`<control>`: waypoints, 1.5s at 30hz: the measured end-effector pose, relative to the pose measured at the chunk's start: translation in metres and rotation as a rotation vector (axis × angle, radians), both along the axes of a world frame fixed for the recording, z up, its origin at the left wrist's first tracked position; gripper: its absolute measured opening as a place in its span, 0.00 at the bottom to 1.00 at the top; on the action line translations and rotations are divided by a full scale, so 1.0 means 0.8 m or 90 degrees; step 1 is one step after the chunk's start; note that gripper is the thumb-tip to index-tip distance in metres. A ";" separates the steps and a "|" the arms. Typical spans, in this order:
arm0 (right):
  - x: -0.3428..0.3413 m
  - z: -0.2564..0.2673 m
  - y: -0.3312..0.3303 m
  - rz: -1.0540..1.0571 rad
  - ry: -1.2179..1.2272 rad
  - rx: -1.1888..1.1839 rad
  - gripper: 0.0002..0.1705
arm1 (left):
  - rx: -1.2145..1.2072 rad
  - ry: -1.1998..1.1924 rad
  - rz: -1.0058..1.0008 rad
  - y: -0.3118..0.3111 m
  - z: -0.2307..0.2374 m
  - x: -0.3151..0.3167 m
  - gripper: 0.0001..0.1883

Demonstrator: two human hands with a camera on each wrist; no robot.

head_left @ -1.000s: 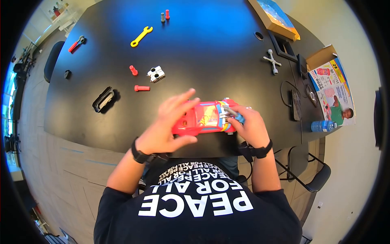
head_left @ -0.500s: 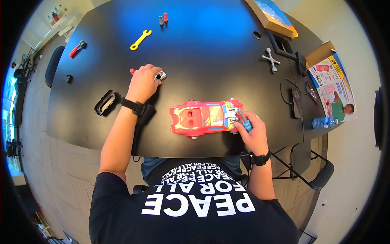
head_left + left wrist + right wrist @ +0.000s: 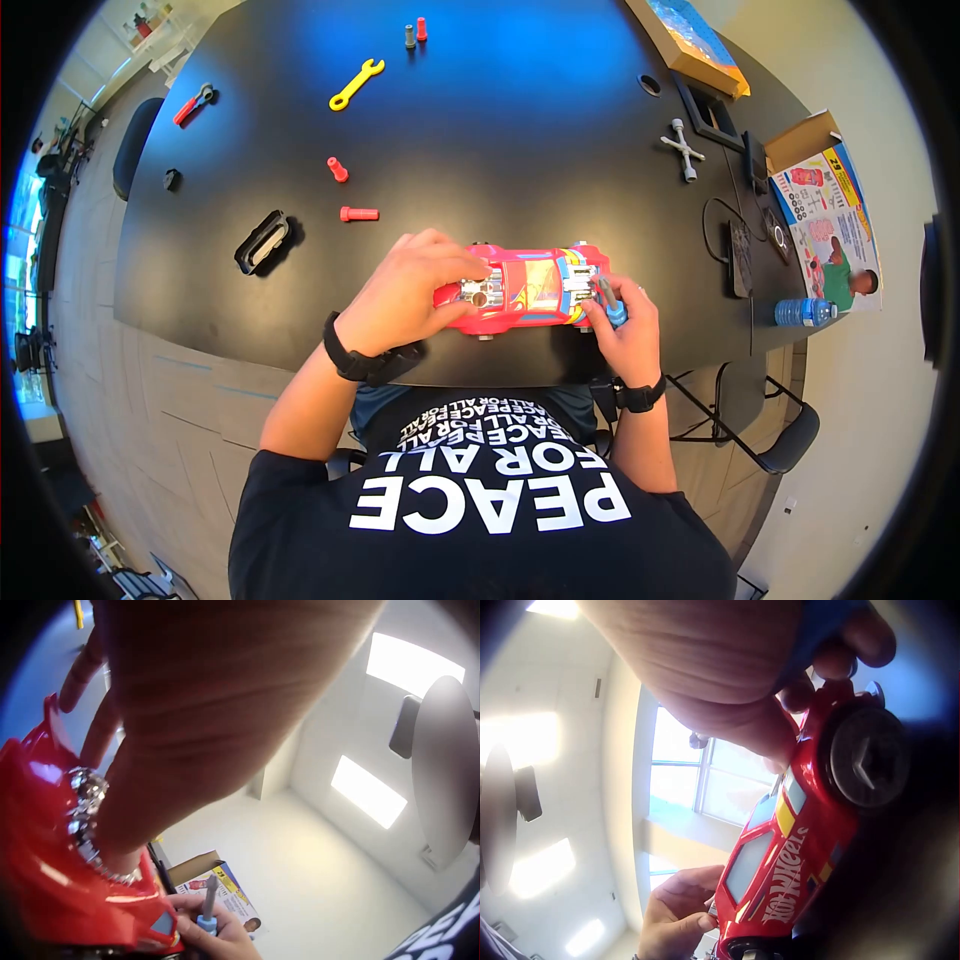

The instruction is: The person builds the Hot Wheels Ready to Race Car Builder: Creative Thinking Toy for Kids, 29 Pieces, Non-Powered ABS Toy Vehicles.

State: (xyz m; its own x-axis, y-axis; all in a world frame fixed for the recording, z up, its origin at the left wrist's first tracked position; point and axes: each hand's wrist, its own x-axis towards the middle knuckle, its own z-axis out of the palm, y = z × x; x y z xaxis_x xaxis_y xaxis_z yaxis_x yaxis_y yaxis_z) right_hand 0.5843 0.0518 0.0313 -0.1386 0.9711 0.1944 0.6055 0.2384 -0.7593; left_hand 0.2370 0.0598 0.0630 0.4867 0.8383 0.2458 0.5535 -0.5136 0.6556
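A red toy car point(image 3: 535, 290) with yellow and blue trim lies lengthwise at the table's near edge. The left hand point(image 3: 405, 290) pinches a silver engine piece point(image 3: 482, 291) on the car's left end, over where two round holes were; in the left wrist view the chrome piece point(image 3: 88, 817) sits against the red body. At the car's other end, beside a second silver engine part point(image 3: 578, 283), the right hand point(image 3: 630, 325) holds a screwdriver with a blue handle point(image 3: 617, 314) and grey shaft. In the right wrist view the blue handle point(image 3: 821, 634) shows in the palm.
Two red bolts point(image 3: 360, 214) and a black oval part point(image 3: 264, 243) lie left of the car. Farther back are a yellow wrench point(image 3: 357, 84), a red-handled tool point(image 3: 194, 104) and two upright bolts. A grey cross wrench point(image 3: 683, 150), phone, bottle point(image 3: 806, 312) and boxes stand right.
The left hand went from the car to the silver piece beside the red bolts, then brought it back onto the car's left end. The right hand stays by the car with the screwdriver.
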 end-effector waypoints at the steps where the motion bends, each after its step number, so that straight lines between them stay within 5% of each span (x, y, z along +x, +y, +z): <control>1: 0.000 0.000 0.000 -0.003 0.001 0.000 0.20 | 0.030 0.014 -0.011 0.000 -0.003 0.000 0.30; 5: 0.001 0.003 0.000 -0.004 -0.010 0.017 0.20 | 0.064 0.090 0.045 -0.016 0.002 0.016 0.31; 9: 0.002 0.005 -0.001 0.010 -0.002 0.032 0.21 | 0.010 -0.029 0.062 -0.006 0.014 -0.019 0.30; 13: 0.005 0.006 -0.002 0.027 0.029 0.017 0.21 | 0.154 0.134 0.269 0.025 -0.006 -0.091 0.30; 16: 0.008 0.005 -0.006 0.047 -0.006 0.035 0.24 | 0.122 0.230 0.349 0.033 -0.031 -0.113 0.23; 19: 0.019 -0.017 -0.013 -0.019 0.186 -0.104 0.27 | 0.042 0.222 0.378 0.035 -0.046 -0.116 0.19; 22: 0.033 -0.033 -0.010 -0.053 0.230 0.042 0.29 | 0.037 0.047 0.367 0.029 -0.031 -0.109 0.15; 27: 0.028 0.003 -0.016 -0.117 0.263 0.027 0.33 | 0.030 -0.312 0.210 0.007 0.021 -0.053 0.19; 32: 0.014 0.037 -0.012 -0.135 0.311 0.058 0.15 | -0.075 -0.343 0.108 0.007 0.032 -0.004 0.20; 39: -0.007 0.057 -0.001 -0.061 0.432 0.137 0.21 | -0.067 -0.244 0.052 0.016 0.001 0.022 0.17; 42: -0.027 0.089 0.001 0.036 0.531 0.138 0.25 | -0.033 -0.160 0.060 0.016 -0.007 0.025 0.18; 45: -0.061 0.105 0.012 0.157 0.473 0.147 0.23 | -0.011 -0.131 0.077 0.011 -0.007 0.025 0.17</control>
State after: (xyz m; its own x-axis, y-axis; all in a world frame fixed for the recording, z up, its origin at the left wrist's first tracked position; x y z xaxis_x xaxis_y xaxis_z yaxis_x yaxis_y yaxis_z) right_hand 0.5356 0.0618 0.1152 -0.0986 0.8535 0.5117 -0.1267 0.4992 -0.8572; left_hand 0.2571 0.0685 0.0576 0.3243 0.8919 0.3151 0.4642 -0.4403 0.7685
